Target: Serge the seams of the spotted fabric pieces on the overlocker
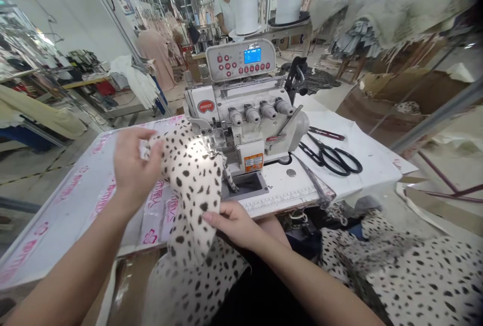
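The right hand (241, 225) has the near edge of the spotted fabric (190, 180) pinched, thumb on top and fingers folded beneath; the left hand (132, 165) is half curled at the cloth's far left, thumb and forefinger parted, and whether it grips any cloth I cannot tell. The fabric lies on the table (83, 190), its top reaching the lit needle area of the sewing machine (245, 130), its lower part hanging over the table's front edge. That hanging weight could drag the edge askew if the right hand's pinch loosens. Uneven pull between the hands could stretch or ripple the cloth, and a fold near the needle could be caught in a seam. A narrow spotted strip (230, 177) droops beside the open recess (251, 185) and might snag there. The scissors (335, 160) lie well apart, right of the machine, so they seem little threat.
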`<state>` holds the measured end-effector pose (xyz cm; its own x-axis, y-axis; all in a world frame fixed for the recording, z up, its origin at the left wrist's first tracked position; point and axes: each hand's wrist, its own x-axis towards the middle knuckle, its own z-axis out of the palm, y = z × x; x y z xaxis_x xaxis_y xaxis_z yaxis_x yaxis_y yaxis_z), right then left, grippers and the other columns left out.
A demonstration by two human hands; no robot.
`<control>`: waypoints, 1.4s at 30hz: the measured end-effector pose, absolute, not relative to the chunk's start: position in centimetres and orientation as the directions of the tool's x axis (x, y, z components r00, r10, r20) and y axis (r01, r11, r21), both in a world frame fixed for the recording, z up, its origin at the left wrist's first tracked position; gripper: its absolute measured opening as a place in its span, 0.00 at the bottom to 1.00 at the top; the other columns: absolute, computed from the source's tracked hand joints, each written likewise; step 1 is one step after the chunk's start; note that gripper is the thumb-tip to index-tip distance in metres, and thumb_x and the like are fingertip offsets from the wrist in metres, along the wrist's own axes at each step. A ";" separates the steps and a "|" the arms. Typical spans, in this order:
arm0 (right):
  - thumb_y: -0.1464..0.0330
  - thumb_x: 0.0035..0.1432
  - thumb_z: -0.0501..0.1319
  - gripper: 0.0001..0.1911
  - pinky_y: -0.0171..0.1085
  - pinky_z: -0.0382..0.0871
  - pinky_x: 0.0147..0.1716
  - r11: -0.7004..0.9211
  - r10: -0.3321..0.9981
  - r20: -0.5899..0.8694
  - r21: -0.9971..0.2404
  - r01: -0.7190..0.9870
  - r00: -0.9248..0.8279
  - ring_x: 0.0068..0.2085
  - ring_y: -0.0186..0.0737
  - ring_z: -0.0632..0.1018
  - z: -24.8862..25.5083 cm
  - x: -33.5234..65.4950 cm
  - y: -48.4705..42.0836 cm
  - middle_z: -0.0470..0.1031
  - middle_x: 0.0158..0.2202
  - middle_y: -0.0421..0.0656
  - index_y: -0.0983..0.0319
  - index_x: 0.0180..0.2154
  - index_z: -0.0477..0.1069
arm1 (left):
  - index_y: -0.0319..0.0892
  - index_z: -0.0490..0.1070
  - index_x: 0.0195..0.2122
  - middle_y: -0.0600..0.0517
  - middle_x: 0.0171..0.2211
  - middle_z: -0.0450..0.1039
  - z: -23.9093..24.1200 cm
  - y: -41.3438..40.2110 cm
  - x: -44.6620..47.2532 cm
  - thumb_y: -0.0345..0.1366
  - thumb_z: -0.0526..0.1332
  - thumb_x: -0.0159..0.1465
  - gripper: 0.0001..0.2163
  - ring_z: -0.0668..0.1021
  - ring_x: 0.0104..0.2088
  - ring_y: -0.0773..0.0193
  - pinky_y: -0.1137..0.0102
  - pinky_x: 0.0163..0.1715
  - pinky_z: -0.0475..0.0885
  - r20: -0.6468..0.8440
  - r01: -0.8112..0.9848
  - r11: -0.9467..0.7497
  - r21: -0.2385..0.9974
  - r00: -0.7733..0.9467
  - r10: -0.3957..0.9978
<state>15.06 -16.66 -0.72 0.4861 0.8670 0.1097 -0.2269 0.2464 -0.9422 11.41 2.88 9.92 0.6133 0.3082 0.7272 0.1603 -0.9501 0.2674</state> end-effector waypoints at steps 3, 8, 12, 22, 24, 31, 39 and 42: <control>0.58 0.53 0.59 0.18 0.32 0.58 0.26 0.264 0.842 0.149 -0.952 -0.155 0.518 0.24 0.31 0.61 -0.1 15.7 -16.4 0.61 0.21 0.37 0.64 0.20 0.64 | 0.41 0.71 0.41 0.50 0.42 0.69 8.9 -0.5 10.7 0.30 0.53 0.63 0.09 0.71 0.44 0.64 0.65 0.44 0.69 0.515 -0.166 -0.961 0.221 0.857 -0.029; 0.61 0.53 0.59 0.17 0.31 0.57 0.25 0.328 0.794 0.206 -0.937 -0.119 0.572 0.23 0.29 0.60 0.6 16.5 -16.0 0.58 0.20 0.36 0.64 0.19 0.62 | 0.44 0.68 0.49 0.47 0.46 0.66 8.2 -1.2 10.8 0.31 0.52 0.64 0.13 0.68 0.48 0.61 0.63 0.46 0.67 0.365 -0.303 -0.938 0.168 0.903 -0.226; 0.62 0.48 0.64 0.11 0.32 0.61 0.28 0.338 0.797 0.185 -0.926 -0.170 0.576 0.26 0.32 0.65 0.0 16.5 -15.5 0.66 0.24 0.37 0.64 0.28 0.69 | 0.47 0.64 0.53 0.46 0.49 0.61 8.6 0.2 11.5 0.34 0.50 0.65 0.15 0.65 0.49 0.57 0.59 0.47 0.65 0.265 -0.288 -0.953 0.095 0.930 -0.255; 0.61 0.48 0.65 0.20 0.31 0.55 0.23 0.250 0.709 0.265 -0.961 0.118 0.654 0.24 0.30 0.62 -1.1 16.4 -15.9 0.58 0.21 0.36 0.64 0.16 0.60 | 0.40 0.66 0.50 0.44 0.45 0.64 8.0 -1.3 11.1 0.31 0.51 0.64 0.14 0.67 0.44 0.59 0.63 0.42 0.67 0.386 -0.312 -0.949 0.036 0.881 -0.274; 0.61 0.49 0.65 0.24 0.31 0.52 0.22 0.232 0.659 0.322 -0.947 0.224 0.680 0.23 0.29 0.60 -0.7 16.6 -16.0 0.55 0.20 0.35 0.63 0.14 0.54 | 0.42 0.66 0.50 0.44 0.45 0.63 7.9 -1.0 11.1 0.31 0.51 0.64 0.14 0.67 0.44 0.59 0.63 0.41 0.66 0.372 -0.317 -0.947 0.052 0.886 -0.276; 0.64 0.51 0.63 0.23 0.30 0.53 0.23 0.170 0.567 0.389 -0.918 0.360 0.725 0.24 0.30 0.60 0.5 17.4 -15.5 0.54 0.20 0.35 0.63 0.15 0.54 | 0.52 0.62 0.55 0.47 0.50 0.59 8.5 1.4 12.4 0.34 0.51 0.65 0.17 0.64 0.49 0.58 0.59 0.48 0.64 0.242 -0.329 -0.942 0.061 0.921 -0.306; 0.62 0.52 0.62 0.13 0.31 0.59 0.25 0.095 0.735 0.213 -0.972 0.213 0.644 0.25 0.32 0.66 -1.0 15.2 -16.0 0.64 0.22 0.37 0.65 0.22 0.68 | 0.41 0.66 0.49 0.46 0.43 0.67 7.8 -1.2 11.2 0.27 0.54 0.62 0.14 0.69 0.44 0.60 0.64 0.43 0.68 0.464 -0.373 -0.927 0.043 0.829 -0.312; 0.63 0.55 0.59 0.15 0.31 0.59 0.26 0.147 0.747 0.244 -0.968 0.203 0.619 0.26 0.33 0.65 -0.8 14.3 -16.4 0.65 0.22 0.38 0.64 0.21 0.67 | 0.42 0.65 0.51 0.45 0.45 0.66 7.7 -1.2 10.8 0.27 0.54 0.62 0.15 0.68 0.46 0.59 0.62 0.44 0.68 0.437 -0.381 -0.923 0.051 0.839 -0.323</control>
